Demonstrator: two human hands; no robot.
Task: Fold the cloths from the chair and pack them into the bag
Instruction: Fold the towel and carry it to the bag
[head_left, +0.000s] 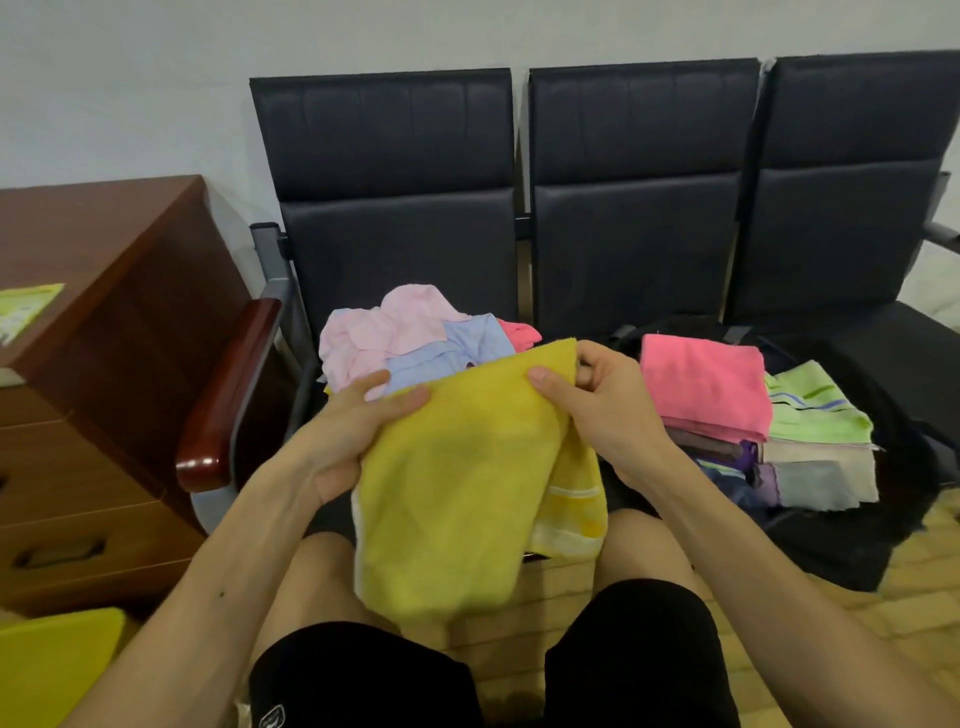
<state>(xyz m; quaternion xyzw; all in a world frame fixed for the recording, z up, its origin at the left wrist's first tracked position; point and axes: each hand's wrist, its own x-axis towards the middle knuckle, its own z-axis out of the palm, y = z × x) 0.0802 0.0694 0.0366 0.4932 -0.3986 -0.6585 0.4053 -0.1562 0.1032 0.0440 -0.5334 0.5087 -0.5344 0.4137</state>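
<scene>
Yellow cloth (457, 499) is hanging over the person's knees, with the left hand (345, 431) and right hand (597, 410) both pinching its top edge.

Both hands (358, 436) gripping yellow cloth (457, 499)

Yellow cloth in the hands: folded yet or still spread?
Partly folded. The yellow cloth is doubled over, a striped layer showing underneath; left hand and right hand grip its top edge.

Office waiting area — linked black chairs (519, 208), wooden drawer cabinet (93, 364), plain wall (130, 78).
</scene>
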